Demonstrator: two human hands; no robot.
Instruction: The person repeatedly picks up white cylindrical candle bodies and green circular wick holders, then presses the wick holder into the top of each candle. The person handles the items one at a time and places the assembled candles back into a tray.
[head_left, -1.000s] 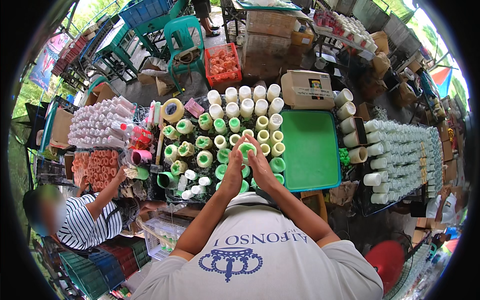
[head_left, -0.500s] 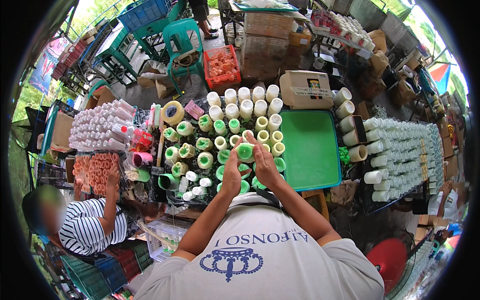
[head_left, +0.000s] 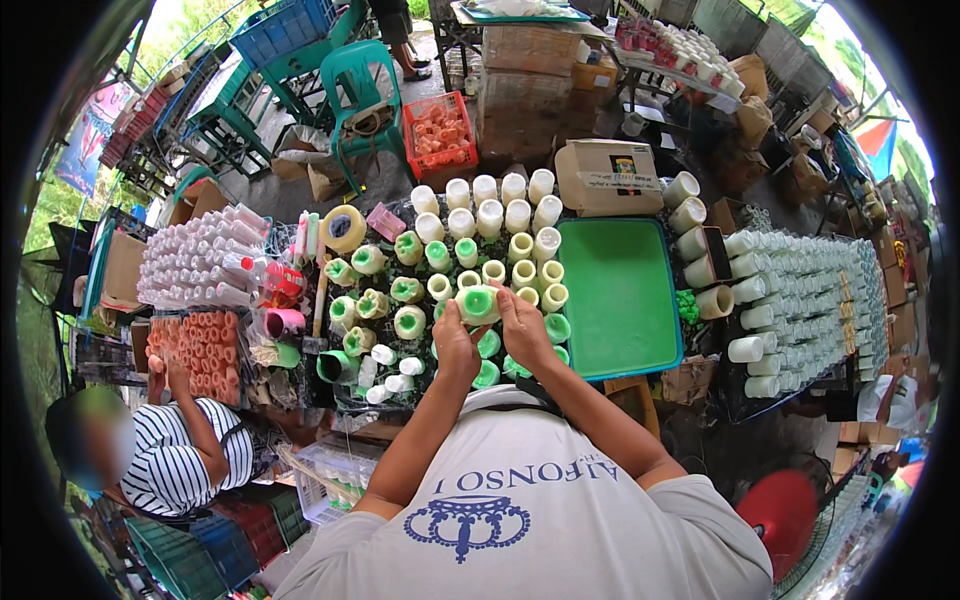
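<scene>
Here you hold one green cup with both hands, just above the desk. Your left hand curls around its left side, and your right hand curls around its right side, fingers closed on it. More green cups stand close together under and beside it, so there is little room there. Behind them stand pale yellow cups and white cups. Just to the right lies a flat green tray. A roll of tape sits farther left. At the far left, another person in a striped shirt touches orange rolls.
</scene>
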